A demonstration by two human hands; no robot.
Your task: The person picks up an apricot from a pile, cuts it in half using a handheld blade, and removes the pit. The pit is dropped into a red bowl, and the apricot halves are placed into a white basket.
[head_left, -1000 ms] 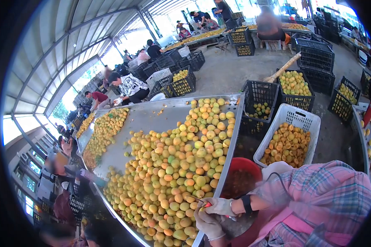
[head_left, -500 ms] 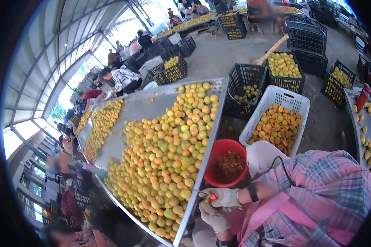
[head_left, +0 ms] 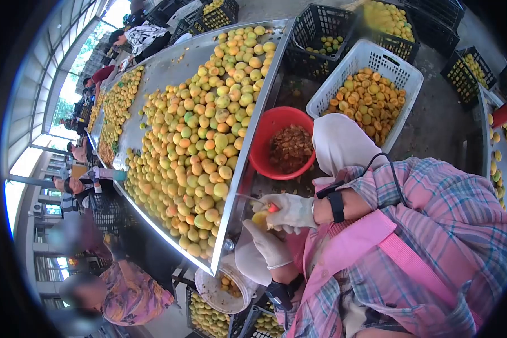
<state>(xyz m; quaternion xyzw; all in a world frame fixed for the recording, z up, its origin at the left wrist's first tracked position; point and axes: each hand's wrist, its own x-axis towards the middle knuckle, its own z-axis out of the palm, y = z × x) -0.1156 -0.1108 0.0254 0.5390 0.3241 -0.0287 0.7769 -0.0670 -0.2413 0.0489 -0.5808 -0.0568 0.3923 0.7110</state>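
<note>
In a pale work glove, my right hand (head_left: 292,212) is closed round a small red-handled knife (head_left: 273,208), whose thin metal blade points left toward the table edge. My left hand (head_left: 269,245), also gloved, pinches a yellow apricot (head_left: 260,219) just below the knife. Both hands are close together over my lap. Just above them sits a red bucket (head_left: 257,151) with brown pits inside. On the sloping metal table (head_left: 248,174) to the left lies a large heap of apricots (head_left: 191,152).
A white crate (head_left: 320,100) of halved apricots stands beyond my knee, beside a black crate (head_left: 298,52) with a few fruits. Below the table corner is a white bucket (head_left: 204,290). A person in a patterned top (head_left: 129,296) sits across the table at lower left.
My view has tilted downward, so table, buckets and crates appear higher. The white bucket and lower crates have come into view. The hands stay together, with the apricot now showing between them.
</note>
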